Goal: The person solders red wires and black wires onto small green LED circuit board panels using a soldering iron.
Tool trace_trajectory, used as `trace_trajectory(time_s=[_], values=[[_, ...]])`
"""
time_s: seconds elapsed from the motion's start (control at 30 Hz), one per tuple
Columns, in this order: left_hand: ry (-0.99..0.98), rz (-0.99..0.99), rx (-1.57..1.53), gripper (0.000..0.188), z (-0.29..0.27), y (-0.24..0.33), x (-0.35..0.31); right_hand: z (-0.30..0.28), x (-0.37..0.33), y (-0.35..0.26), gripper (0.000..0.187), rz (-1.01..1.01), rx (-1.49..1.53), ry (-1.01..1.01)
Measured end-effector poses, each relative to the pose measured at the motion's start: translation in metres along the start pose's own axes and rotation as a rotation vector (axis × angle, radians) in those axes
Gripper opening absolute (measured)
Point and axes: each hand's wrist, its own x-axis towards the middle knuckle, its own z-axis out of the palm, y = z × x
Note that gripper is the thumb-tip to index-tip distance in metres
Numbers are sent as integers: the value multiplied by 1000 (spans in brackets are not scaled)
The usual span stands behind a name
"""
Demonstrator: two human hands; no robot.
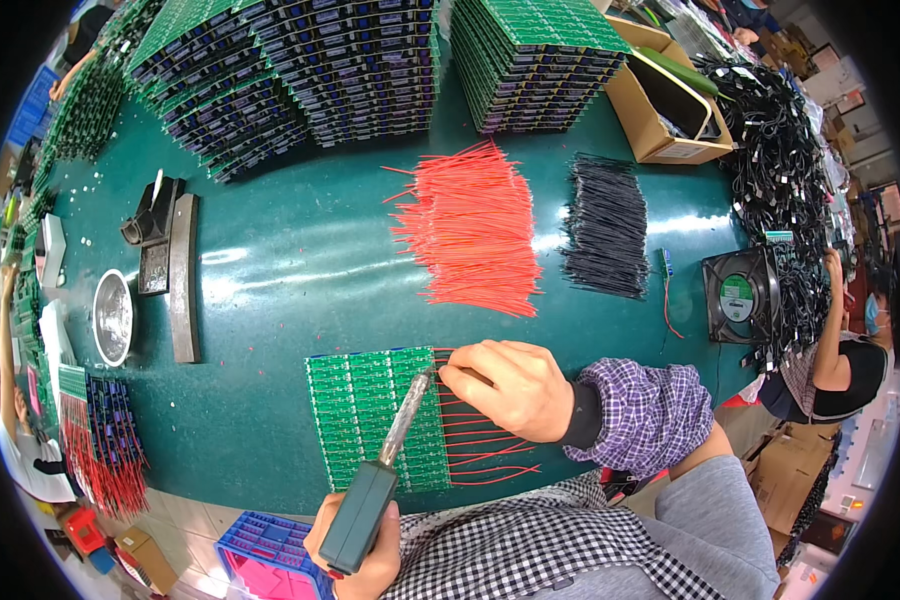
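Green and rectangular, a panel of small circuit boards (375, 420) lies flat on the glossy dark green tabletop (240, 420), with thin red wires (480, 431) fanning from its right edge. The left hand (378, 562) is wrapped firmly around a dark green, metal-shafted soldering tool (360, 515), its tip near the panel's upper right corner. There, the right hand (515, 390) has its fingertips pinched together; I cannot tell what they grip. Beyond lies a heap of loose red wires (475, 230).

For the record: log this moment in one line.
left grip: holding soldering iron; right grip: beside iron's tip; green panel: red wires off right edge; beyond: red wire pile, black wire pile
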Motion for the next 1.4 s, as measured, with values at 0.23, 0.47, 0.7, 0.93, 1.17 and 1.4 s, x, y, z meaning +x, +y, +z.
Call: trace_trajectory(time_s=[0.23, 0.47, 0.7, 0.93, 1.17, 1.4], values=[[10, 0, -29, 31, 0, -3, -4, -1, 0, 0, 30, 1, -6, -5], [11, -32, -57, 33, 1, -8, -5, 0, 1, 0, 26, 0, -41, 3], [8, -17, -30, 30, 2, -2, -1, 0, 1, 0, 27, 2, -38, 1], [2, 66, 5, 29, 0, -1, 1, -1, 1, 0, 27, -1, -33, 5], [47, 89, -17, 30, 0, -10, -7, 0, 0, 1, 31, 7, 1, 2], [7, 274, 203, 30, -3, -24, -8, 0, 0, 1, 26, -3, -41, 14]])
